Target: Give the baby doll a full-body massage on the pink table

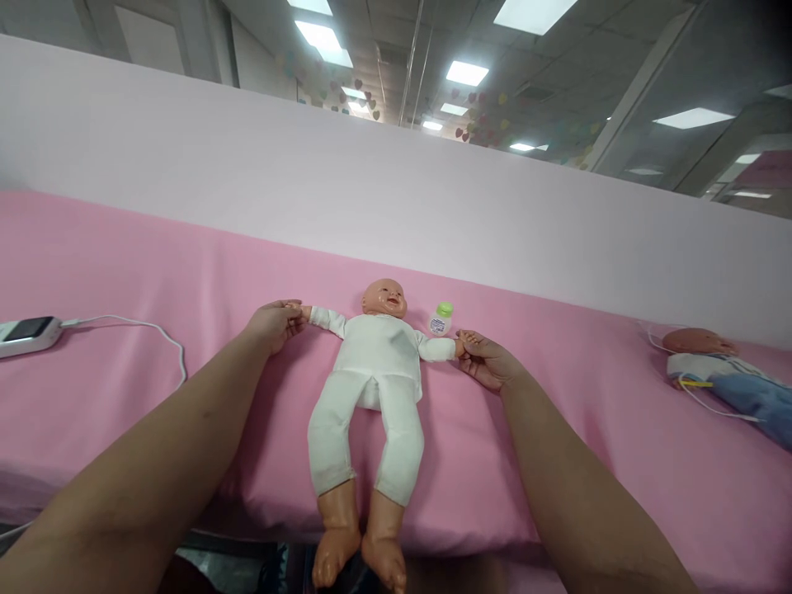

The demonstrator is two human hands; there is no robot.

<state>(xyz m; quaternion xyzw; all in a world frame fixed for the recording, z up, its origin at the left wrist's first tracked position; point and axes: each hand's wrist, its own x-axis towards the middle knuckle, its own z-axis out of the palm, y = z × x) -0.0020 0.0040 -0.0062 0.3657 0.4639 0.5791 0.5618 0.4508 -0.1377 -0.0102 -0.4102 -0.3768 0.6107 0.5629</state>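
A baby doll (379,355) in a white top and trousers lies face up on the pink cover. Its arms are stretched out to both sides, and its bare feet reach over the front edge. My left hand (275,324) is closed around the doll's hand at the left, while my right hand (488,361) pinches the doll's hand at the right between thumb and fingers. Just beyond the doll's right-side arm stands a small bottle (440,320) with a green cap and a printed label.
The pink cover (575,363) spans the padded surface, with a white partition (396,198) behind. A white device (28,334) with a dark screen and a cable lies far left. Another doll (730,384), in blue and white with a thin tube, lies far right.
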